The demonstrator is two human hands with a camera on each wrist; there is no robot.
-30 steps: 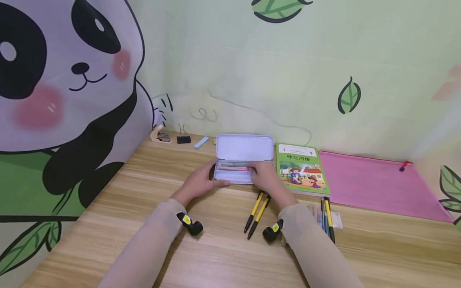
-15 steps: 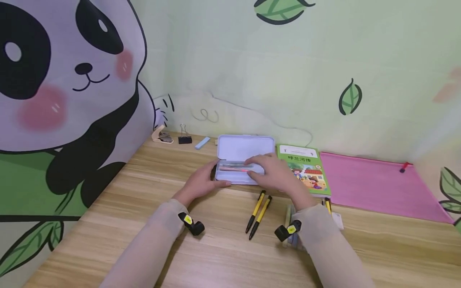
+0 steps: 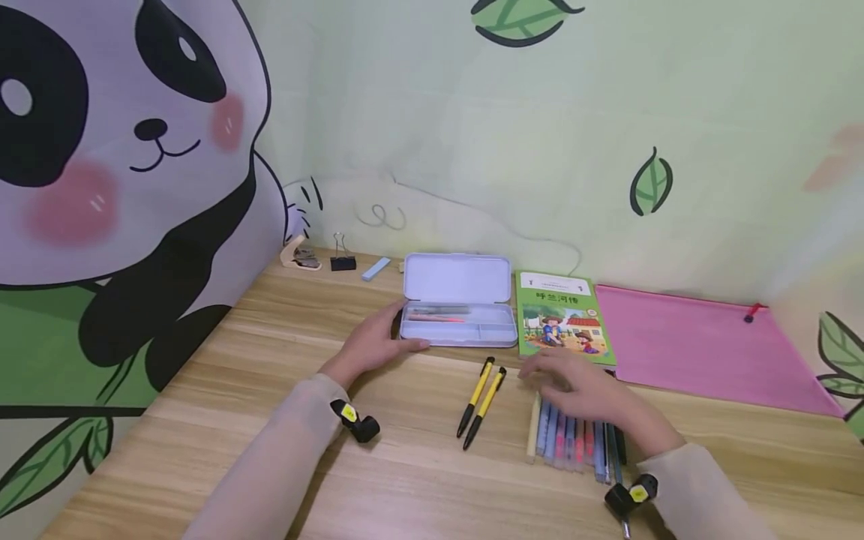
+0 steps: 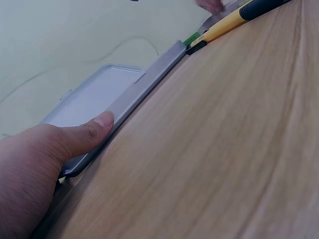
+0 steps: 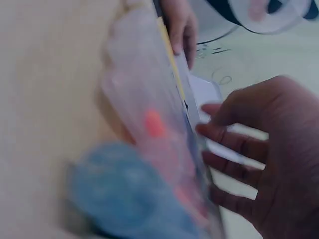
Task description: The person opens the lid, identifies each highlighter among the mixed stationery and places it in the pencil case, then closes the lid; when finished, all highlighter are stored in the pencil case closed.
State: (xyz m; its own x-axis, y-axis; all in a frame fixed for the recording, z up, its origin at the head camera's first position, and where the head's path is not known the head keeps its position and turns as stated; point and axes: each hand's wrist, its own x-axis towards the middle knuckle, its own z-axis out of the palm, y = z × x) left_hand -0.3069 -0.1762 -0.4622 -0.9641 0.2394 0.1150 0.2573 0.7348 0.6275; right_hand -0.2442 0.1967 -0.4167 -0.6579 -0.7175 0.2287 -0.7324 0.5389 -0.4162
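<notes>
Well, a few pens (image 3: 436,318) inside the wide-open pencil case (image 3: 457,280).

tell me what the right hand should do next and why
Probably lower the right hand and pinch one of the lined-up pens near it: that hand seems to hold nothing, while the left hand holds the open pencil case, which shows bare space inside.

pencil case (image 3: 439,337) | pale lilac, lid (image 3: 457,278) raised (pens (image 3: 437,318) inside) | pen row (image 3: 570,444) | multicoloured, parallel, front-right of case
</notes>
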